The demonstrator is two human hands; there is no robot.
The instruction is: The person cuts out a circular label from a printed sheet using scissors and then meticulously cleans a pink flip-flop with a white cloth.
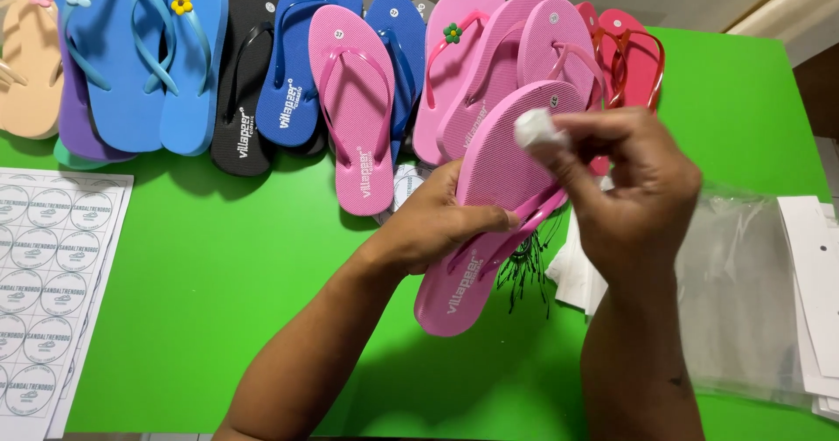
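Green table [262, 257] — the landmark; all below is placed against it.

Row of flip-flops [288, 65] — along the table's far edge, overlapped toe-up in blue, black, pink, red and peach, apparently stacked so to save room.

Clear plastic bags [743, 292] — at the table's right side, over white cards.

Sticker sheet [48, 275] — at its left edge, round labels in rows.

Pink flip-flop [498, 205] — held above the table's middle, tilted sole-up, likely to steady it for wiping.

Left hand [437, 218] — clasped round the flip-flop's waist.

Right hand [629, 187] — fingers pinching a small white wad [535, 129] against the toe end.
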